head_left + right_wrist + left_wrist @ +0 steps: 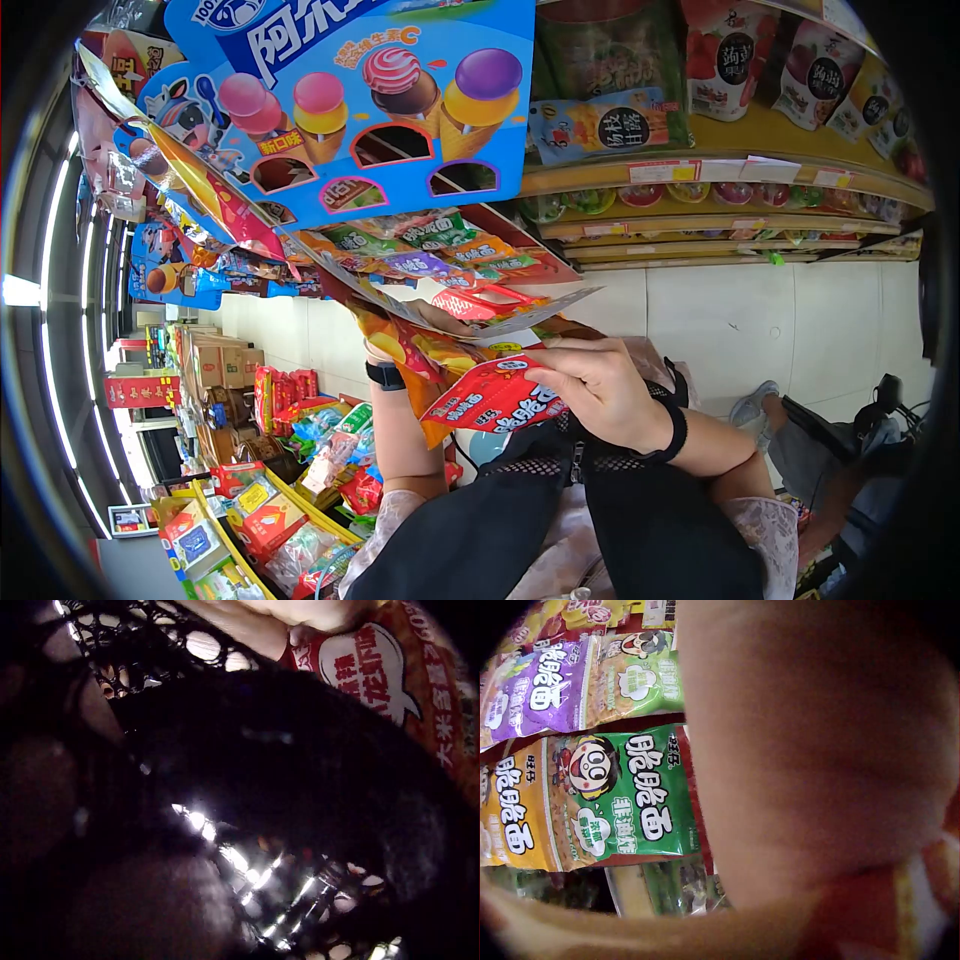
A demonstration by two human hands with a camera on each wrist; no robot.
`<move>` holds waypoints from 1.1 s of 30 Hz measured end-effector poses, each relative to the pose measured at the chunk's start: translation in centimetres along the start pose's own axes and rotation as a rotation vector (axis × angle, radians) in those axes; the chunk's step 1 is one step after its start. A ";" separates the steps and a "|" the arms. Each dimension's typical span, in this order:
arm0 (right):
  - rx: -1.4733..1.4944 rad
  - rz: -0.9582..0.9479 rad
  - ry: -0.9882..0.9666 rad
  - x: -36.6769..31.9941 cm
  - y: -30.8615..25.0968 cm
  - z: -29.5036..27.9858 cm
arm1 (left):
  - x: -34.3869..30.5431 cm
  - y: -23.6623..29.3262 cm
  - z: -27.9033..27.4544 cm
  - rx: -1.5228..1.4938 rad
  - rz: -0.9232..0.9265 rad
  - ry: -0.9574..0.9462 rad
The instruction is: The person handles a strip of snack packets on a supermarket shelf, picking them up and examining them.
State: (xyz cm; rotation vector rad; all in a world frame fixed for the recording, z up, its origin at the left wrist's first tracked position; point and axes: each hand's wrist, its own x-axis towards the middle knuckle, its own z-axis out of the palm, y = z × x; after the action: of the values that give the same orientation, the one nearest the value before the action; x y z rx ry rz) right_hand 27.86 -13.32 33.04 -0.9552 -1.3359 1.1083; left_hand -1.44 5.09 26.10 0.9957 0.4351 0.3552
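My right hand point(605, 395) pinches the edge of a red crispy-noodle snack bag point(480, 395) between thumb and fingers, in front of my chest. In the right wrist view, dark mesh cloth and shadow cover much of the picture, with the bag's red and orange print at top right. My left hand point(440, 318) reaches in among the bags and cardboard of a display, its fingers mostly hidden. In the left wrist view, skin fills the right side beside a green noodle packet point(622, 799), an orange packet point(517, 814) and a purple packet point(540, 690).
A blue cardboard display point(350, 120) with ice cream pictures rises in front. Right of it, a yellow shelf point(760, 140) holds pouches, with jelly cups below. Goods crowd a lower rack point(290, 520) on the left. Another person's shoe point(755, 400) is on the tiled floor at right.
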 end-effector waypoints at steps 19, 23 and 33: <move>-0.020 -0.059 -0.007 -0.2 0.7 -0.1 | -0.4 0.0 0.6 -0.063 0.030 -0.012; 0.008 -0.089 0.006 -0.1 1.0 0.3 | -1.2 -3.5 3.5 -0.073 0.042 -0.024; -0.005 -0.161 0.053 0.9 0.2 0.8 | -0.1 -0.2 1.3 -0.086 0.095 -0.048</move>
State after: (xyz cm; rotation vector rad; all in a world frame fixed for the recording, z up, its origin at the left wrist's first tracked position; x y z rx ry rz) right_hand 26.94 -12.47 33.10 -0.8585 -1.3483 0.9512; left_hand -0.86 4.03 26.52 0.9411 0.3273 0.4315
